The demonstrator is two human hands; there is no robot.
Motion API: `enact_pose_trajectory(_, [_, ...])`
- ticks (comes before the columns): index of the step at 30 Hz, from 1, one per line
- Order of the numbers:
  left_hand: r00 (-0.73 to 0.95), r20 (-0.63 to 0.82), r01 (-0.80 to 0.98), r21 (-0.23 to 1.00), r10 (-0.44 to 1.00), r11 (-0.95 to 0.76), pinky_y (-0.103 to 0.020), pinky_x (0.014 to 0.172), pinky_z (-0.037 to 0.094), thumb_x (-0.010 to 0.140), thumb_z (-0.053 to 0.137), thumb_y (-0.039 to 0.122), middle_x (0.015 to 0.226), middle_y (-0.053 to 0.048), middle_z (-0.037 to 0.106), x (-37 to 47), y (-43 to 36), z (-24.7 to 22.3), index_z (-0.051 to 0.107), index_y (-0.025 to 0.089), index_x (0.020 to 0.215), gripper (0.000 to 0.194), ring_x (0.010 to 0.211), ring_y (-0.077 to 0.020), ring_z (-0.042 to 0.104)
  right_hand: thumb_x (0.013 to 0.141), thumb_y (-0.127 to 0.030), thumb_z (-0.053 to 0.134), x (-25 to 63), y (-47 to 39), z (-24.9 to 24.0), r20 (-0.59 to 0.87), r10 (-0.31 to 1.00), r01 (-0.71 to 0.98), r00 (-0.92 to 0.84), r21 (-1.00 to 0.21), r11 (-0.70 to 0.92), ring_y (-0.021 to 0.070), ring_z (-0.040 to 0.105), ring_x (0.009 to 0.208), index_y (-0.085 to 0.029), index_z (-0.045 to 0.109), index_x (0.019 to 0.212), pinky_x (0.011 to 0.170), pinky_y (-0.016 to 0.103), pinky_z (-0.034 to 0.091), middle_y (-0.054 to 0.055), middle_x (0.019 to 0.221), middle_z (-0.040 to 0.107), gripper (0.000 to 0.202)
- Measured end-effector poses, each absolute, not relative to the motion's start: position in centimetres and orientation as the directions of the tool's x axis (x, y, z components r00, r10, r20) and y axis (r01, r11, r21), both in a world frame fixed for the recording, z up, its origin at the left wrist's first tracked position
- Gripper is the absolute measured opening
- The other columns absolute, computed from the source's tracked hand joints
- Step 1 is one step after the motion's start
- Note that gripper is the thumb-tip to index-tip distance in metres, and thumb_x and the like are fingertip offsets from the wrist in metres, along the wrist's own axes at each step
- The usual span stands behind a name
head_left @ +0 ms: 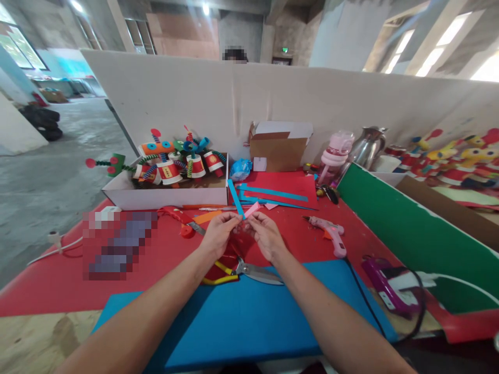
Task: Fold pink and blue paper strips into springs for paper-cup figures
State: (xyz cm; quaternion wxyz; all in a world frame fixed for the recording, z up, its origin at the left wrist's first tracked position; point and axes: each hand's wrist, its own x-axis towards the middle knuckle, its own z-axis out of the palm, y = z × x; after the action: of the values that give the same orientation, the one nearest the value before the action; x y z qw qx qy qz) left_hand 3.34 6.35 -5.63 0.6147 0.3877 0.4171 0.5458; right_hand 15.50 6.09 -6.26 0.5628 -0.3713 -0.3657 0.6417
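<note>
Left hand (219, 232) on one blue strip (235, 196), right hand (266, 234) on one pink strip (252, 210) — two strips, meeting above the middle of the tabletop (167, 254).
Each hand pinches its strip in the fingertips. Below lies one pair of yellow-handled shears (259, 272), partly on one blue board (230, 322) at the near edge. One pink glue gun (333, 232) lies toward the right edge; at the far left corner stands one white box (167, 198) of cup figures (196, 167) — too overlapped to count.
</note>
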Motion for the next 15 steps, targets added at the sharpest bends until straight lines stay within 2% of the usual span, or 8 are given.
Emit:
enact_pose_trajectory(6, [0.032,-0.071,-0.346,0.935,0.997,0.078,-0.023,0.052,0.038,0.057,0.075,0.031,0.054,0.001,0.059,3.6,6.1,-5.9,0.059,0.015,0.058,0.023,0.051,-0.0093,0.049,0.060,-0.041,0.076,15.1,5.9,-6.5,-0.043,0.998,-0.399,-0.056,-0.915,-0.061,0.0107,0.053,0.054,-0.019,0.063,0.069,0.063,0.026,0.047,-0.004,0.057,0.057,0.027])
enact_pose_trajectory(10, [0.075,-0.019,-0.329,0.944,0.997,0.042,-0.023,0.054,0.039,0.061,0.075,0.033,0.057,0.000,0.062,3.4,6.1,-6.3,0.061,0.015,0.062,0.023,0.053,-0.0103,0.052,0.064,-0.040,0.072,15.0,5.8,-6.7,-0.005,1.000,-0.331,-0.015,-0.944,-0.009,0.0113,0.054,0.055,-0.019,0.063,0.069,0.062,0.026,0.046,-0.004,0.056,0.057,0.023])
enact_pose_trajectory(15, [0.075,0.011,-0.162,0.987,0.997,0.001,-0.022,0.052,0.035,0.063,0.074,0.036,0.055,0.000,0.060,3.0,6.4,-6.7,0.062,0.014,0.060,0.024,0.052,-0.0092,0.048,0.068,-0.037,0.069,15.3,5.8,-6.8,0.059,0.997,-0.185,0.051,-0.980,0.067,0.0114,0.054,0.056,-0.018,0.063,0.068,0.058,0.024,0.043,-0.002,0.059,0.060,0.019])
